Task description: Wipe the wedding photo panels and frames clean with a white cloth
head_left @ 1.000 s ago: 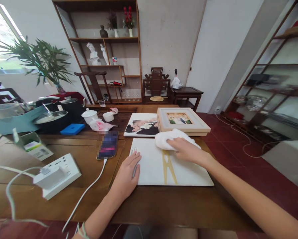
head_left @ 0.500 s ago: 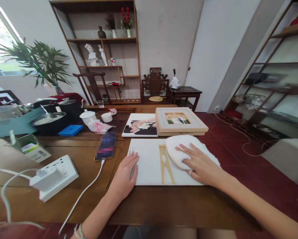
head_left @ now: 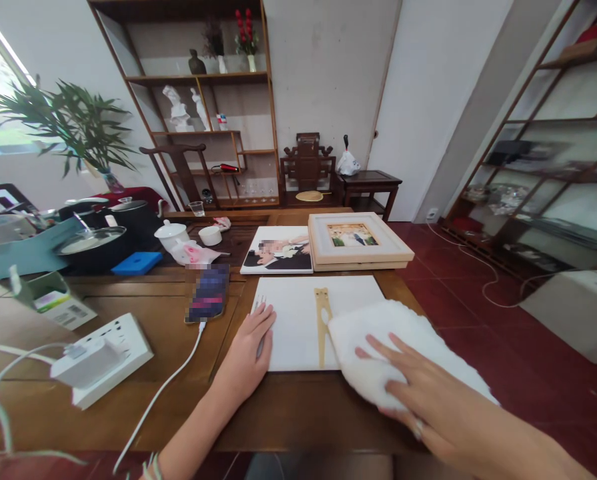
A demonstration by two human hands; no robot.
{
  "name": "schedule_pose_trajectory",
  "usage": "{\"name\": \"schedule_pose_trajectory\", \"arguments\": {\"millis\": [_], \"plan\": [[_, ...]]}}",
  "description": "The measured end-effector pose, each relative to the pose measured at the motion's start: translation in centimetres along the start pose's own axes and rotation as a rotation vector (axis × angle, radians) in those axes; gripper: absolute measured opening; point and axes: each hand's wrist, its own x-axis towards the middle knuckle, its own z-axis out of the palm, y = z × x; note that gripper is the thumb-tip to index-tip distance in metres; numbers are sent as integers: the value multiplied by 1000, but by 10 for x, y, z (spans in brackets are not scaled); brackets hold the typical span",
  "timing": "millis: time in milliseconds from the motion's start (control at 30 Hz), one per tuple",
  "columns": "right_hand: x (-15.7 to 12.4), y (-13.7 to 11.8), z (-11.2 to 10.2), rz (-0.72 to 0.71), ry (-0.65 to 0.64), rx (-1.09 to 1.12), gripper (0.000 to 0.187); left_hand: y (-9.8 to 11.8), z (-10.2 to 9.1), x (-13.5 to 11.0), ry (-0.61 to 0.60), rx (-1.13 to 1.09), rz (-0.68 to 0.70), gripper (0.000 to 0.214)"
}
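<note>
Right hand [head_left: 421, 397] spread flat on cloth [head_left: 373, 333], near-right corner of album [head_left: 293, 320]. Left hand [head_left: 246, 357] flat, fingers together, on left edge. Risk: hard push may slide cloth off tabletop [head_left: 178, 333] edge.

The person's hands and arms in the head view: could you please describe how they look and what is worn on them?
The left hand and right hand are bare and ungloved, with no sleeve in view on either forearm. A thin pale cord bracelet circles the left wrist. A small ring sits on the right hand.
</note>
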Motion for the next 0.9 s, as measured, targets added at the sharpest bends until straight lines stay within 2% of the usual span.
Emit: {"name": "schedule_pose_trajectory", "arguments": {"millis": [67, 167, 267, 400, 500, 600, 733, 900], "plan": [[-10, -8, -4, -9, -37, 35, 18, -1, 1, 0, 7, 11, 8, 38], [-6, 1, -4, 4, -24, 62, 20, 0, 2, 0, 5, 16, 11, 38], [16, 26, 0, -4, 33, 65, 27, 0, 1, 0, -5, 18, 10, 38], [54, 59, 2, 16, 51, 25, 27, 0, 0, 0, -5, 13, 6, 38], [76, 74, 3, 73, 45, -1, 25, -1, -1, 0, -7, 11, 1, 39], [84, 79, 5, 114, 34, -4, 25, -2, 0, 0, -7, 0, 4, 39], [70, 67, -1, 114, -16, 24, 27, -1, 0, -1, -4, -17, 1, 38], [23, 26, -24, 77, -196, 162, 32, -1, 1, -1, -2, -21, -9, 37]]}}
